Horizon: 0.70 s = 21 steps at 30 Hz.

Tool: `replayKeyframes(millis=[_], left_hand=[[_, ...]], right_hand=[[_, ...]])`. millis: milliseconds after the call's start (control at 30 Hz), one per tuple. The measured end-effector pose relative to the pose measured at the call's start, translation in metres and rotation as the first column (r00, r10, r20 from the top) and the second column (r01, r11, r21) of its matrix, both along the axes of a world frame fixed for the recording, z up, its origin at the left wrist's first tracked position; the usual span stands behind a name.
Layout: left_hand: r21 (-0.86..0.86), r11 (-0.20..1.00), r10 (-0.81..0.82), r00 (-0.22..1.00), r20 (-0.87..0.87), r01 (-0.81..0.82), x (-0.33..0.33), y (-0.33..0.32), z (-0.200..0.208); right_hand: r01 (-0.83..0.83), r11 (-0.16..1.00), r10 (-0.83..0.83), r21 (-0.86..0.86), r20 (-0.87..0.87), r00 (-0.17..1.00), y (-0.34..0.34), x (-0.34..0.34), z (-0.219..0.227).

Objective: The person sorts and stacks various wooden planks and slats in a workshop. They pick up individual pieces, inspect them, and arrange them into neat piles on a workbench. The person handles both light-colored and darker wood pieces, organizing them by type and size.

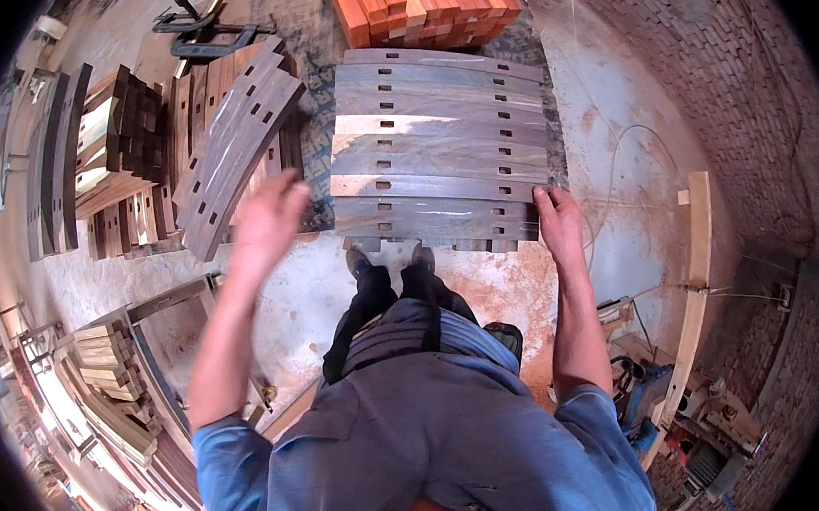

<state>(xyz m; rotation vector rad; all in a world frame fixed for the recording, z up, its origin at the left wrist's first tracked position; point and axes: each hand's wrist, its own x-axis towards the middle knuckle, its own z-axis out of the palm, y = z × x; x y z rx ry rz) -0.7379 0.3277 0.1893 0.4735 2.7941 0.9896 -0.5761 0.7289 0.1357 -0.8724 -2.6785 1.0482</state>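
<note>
Dark wooden slats, each with a slot near either end, lie side by side in a row in front of me. At the row's right edge my right hand is closed, thumb and fingers pinching the end of one wooden slat near the close side. My left hand is raised to the left of the row, apart from it and smeared by motion, so its fingers cannot be read. It is nearest to a slanted pile of similar slotted slats.
Reddish timber pieces are stacked behind the row. Black clamps lie at the back left. Curved slats stand piled farther left. On the right are a leaning wooden post, a brick wall and machinery.
</note>
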Motion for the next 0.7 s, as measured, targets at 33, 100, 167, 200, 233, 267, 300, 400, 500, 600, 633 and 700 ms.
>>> replayKeyframes(millis=[33,100,167,200,233,267,300,400,500,600,633,700], left_hand=[[-0.02,1.0,0.0,0.998,0.059,0.001,0.007,0.014,-0.021],[-0.055,0.998,0.014,0.988,0.151,-0.006,0.015,0.036,-0.03],[-0.086,0.996,0.046,0.977,0.21,-0.028,0.02,0.05,-0.027],[-0.061,0.997,0.05,0.982,0.181,-0.039,0.022,0.049,-0.029],[-0.036,0.998,0.055,0.987,0.153,-0.05,0.025,0.049,-0.032],[-0.011,0.998,0.062,0.99,0.124,-0.061,0.028,0.048,-0.033],[0.05,0.993,0.104,0.989,0.109,-0.11,0.031,0.048,-0.032],[0.349,0.901,0.209,0.963,0.17,-0.257,0.05,0.046,-0.026],[0.721,0.591,0.106,0.921,0.375,-0.362,0.06,0.041,-0.024],[0.819,0.487,0.116,0.952,0.285,-0.304,0.065,0.049,-0.013],[0.795,0.509,0.143,0.942,0.302,-0.332,0.066,0.05,-0.006],[0.604,0.783,0.16,0.987,0.033,-0.147,0.061,0.036,-0.004]], right_hand=[[-0.021,0.999,0.022,0.033,-0.035,0.999,-0.003,-0.001,0.002],[-0.045,0.996,0.05,0.082,-0.056,0.997,-0.006,0.0,0.006],[-0.059,0.992,0.063,0.112,-0.033,0.997,-0.008,0.001,0.009],[-0.052,0.992,0.057,0.113,-0.039,0.998,-0.01,0.002,0.011],[-0.046,0.992,0.051,0.115,-0.046,0.998,-0.013,0.002,0.014],[-0.04,0.993,0.046,0.115,-0.052,0.998,-0.014,0.003,0.016],[-0.032,0.992,0.048,0.126,-0.125,0.991,-0.015,0.006,0.016],[0.059,0.972,-0.136,-0.228,-0.341,0.93,-0.021,0.022,0.019],[-0.09,0.423,-0.542,-0.902,-0.331,0.772,-0.026,0.021,0.028],[-0.253,0.348,-0.571,-0.903,-0.418,0.706,-0.028,0.008,0.024],[-0.286,0.327,-0.559,-0.901,-0.428,0.71,-0.026,0.005,0.023],[-0.276,0.348,-0.5,-0.896,-0.426,0.754,-0.024,-0.002,0.031]])
